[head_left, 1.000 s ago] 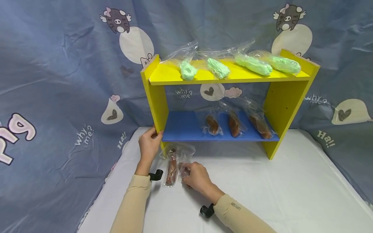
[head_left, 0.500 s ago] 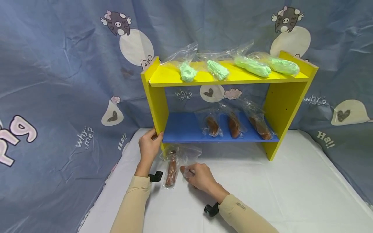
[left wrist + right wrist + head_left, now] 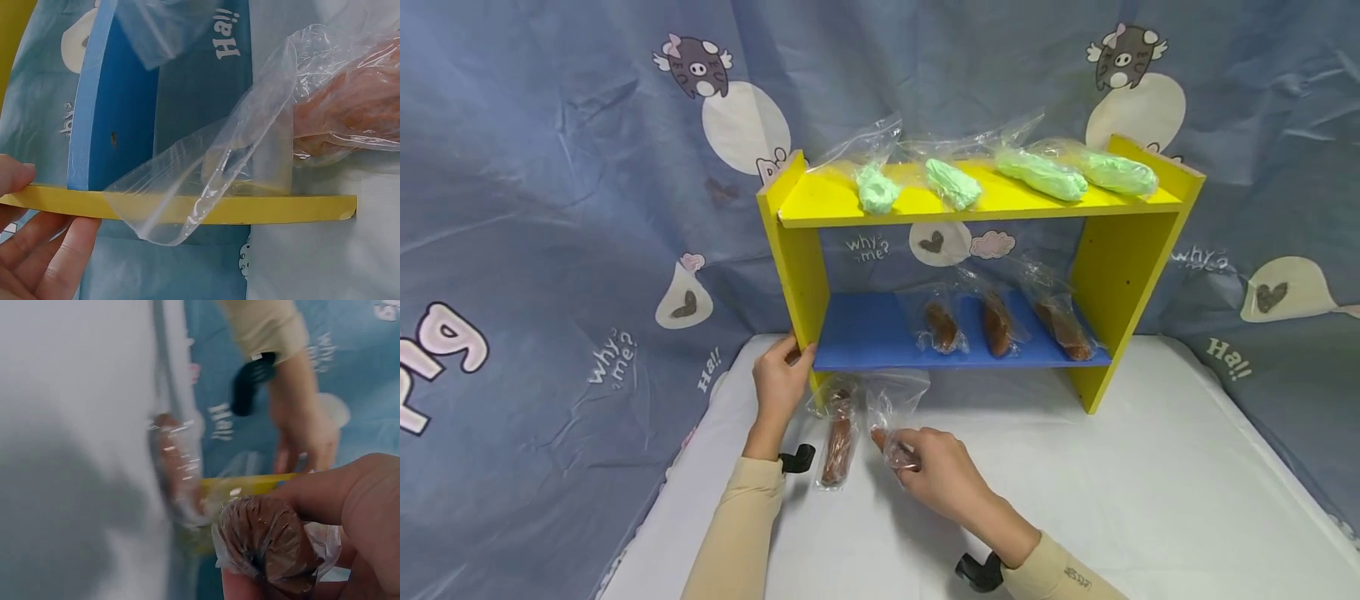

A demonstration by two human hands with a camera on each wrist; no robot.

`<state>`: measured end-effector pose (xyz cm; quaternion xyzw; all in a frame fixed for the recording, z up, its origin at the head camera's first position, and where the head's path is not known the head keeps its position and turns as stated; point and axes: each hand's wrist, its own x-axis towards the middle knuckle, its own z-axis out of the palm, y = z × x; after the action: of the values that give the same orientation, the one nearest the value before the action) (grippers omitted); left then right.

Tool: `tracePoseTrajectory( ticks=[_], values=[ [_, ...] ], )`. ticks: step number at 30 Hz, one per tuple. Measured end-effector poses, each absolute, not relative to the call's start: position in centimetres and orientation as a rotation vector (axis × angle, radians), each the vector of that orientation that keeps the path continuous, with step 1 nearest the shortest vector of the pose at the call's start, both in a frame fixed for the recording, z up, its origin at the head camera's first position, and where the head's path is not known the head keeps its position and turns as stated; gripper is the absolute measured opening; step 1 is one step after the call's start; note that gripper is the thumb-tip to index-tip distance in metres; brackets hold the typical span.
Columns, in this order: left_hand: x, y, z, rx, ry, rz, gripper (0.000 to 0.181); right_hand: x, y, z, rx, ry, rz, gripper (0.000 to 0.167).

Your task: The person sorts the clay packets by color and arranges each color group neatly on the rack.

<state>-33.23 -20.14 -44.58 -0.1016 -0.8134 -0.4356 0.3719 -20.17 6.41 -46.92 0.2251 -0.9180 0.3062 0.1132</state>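
My left hand (image 3: 778,382) grips the front edge of the shelf unit's left yellow panel (image 3: 281,210), thumb on one side and fingers on the other. With my right hand (image 3: 947,475) I hold a brown sausage-shaped piece in a clear zip bag (image 3: 265,537), its end sticking out between thumb and fingers. The bag's loose top points toward the shelf, above the white table. Left of it, another brown bagged piece (image 3: 838,446) lies lengthwise by the panel's foot. Three more such pieces, among them the leftmost bagged one (image 3: 942,327), rest on the blue shelf (image 3: 861,329).
On the yellow top shelf (image 3: 917,204) lie several light green pieces (image 3: 955,183) in clear bags. The right yellow panel (image 3: 1123,283) bounds the unit. A blue patterned cloth (image 3: 550,208) hangs behind, and a white cloth (image 3: 1060,500) covers the table.
My right hand has shifted to the right and toward me with the brown bagged piece, lifting it away from the one lying beside it. The left hand stays on the panel.
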Motion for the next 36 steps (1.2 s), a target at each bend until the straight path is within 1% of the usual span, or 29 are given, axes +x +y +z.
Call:
tracePoseTrajectory(
  ticks=[2, 7, 13, 17, 22, 31, 36],
  values=[
    [-33.1, -20.2, -44.7, -0.257, -2.087, -1.118, 0.024, -19.6, 6.6, -46.0, 0.669, -2.671, 0.914, 0.033],
    [-32.9, -20.3, -45.1, -0.247, -2.090, -1.111, 0.024, -18.6, 7.0, -43.4, 0.662, -2.628, 0.954, 0.040],
    [-32.9, -20.1, -45.0, -0.250, -2.079, -1.116, 0.024, -19.3, 7.6, -40.5, 0.658, -2.569, 1.029, 0.041],
    [-33.2, -20.0, -45.0, -0.261, -2.065, -1.108, 0.023, -21.2, 7.6, -39.5, 0.604, -2.532, 1.069, 0.041],
    [-33.1, -19.9, -45.0, -0.250, -2.073, -1.104, 0.021, -24.3, 7.2, -39.5, 0.515, -2.547, 1.091, 0.040],
    [-33.2, -20.0, -44.9, -0.260, -2.071, -1.093, 0.021, -29.3, 5.6, -38.9, 0.479, -2.542, 1.074, 0.036],
    [-33.3, -20.0, -44.7, -0.261, -2.054, -1.100, 0.021, -32.0, 5.0, -38.5, 0.411, -2.519, 0.924, 0.029]
  ],
)
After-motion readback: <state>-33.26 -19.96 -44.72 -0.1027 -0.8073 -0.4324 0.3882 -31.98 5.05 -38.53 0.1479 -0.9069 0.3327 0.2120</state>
